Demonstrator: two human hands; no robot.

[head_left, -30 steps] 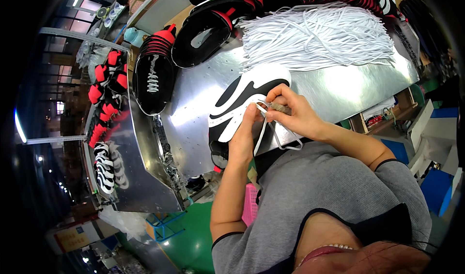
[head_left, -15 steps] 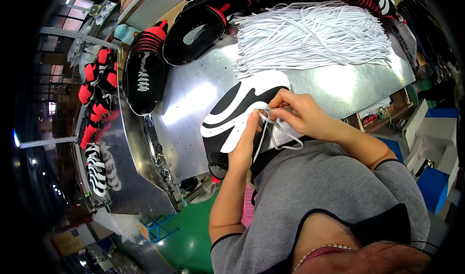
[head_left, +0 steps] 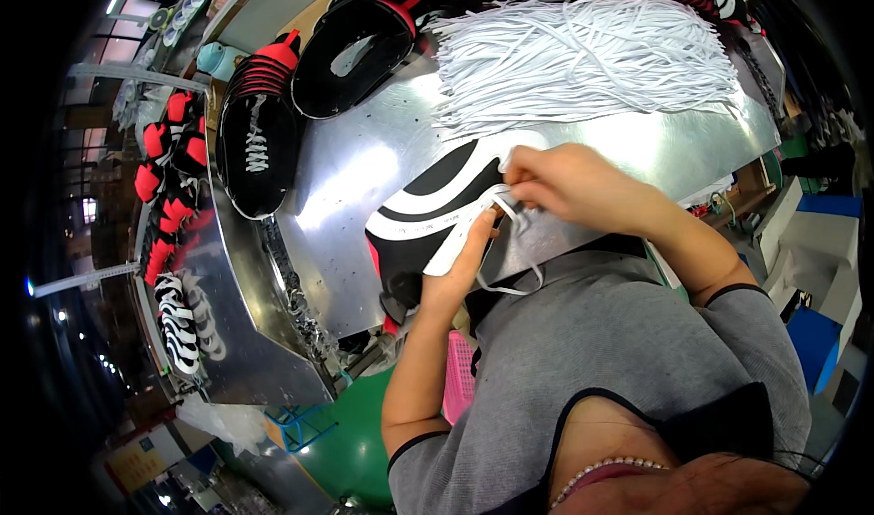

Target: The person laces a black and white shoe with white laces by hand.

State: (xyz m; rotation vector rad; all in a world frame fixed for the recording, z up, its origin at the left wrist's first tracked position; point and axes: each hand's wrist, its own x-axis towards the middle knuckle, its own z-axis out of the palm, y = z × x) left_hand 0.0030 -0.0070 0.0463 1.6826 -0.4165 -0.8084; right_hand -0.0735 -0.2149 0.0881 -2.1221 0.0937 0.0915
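Note:
A black and white shoe upper (head_left: 428, 201) lies on the shiny metal table (head_left: 355, 169) close to my body. My left hand (head_left: 460, 265) grips its near edge from below. My right hand (head_left: 560, 183) pinches a white lace (head_left: 510, 242) at the upper's eyelet area, and a loop of that lace hangs down toward my grey shirt. A big bundle of loose white laces (head_left: 583, 55) lies spread on the table just beyond my right hand.
A laced black shoe with a red tongue (head_left: 259, 142) and another black shoe (head_left: 360, 46) rest at the table's far left. More red and black shoes (head_left: 168, 178) and zebra-patterned ones (head_left: 177, 324) line a lower conveyor on the left. A pink crate (head_left: 460, 374) stands by my legs.
The view has shifted slightly and the upper sits closer to me. My right hand has drawn the lace further through, and the hanging loop has grown longer.

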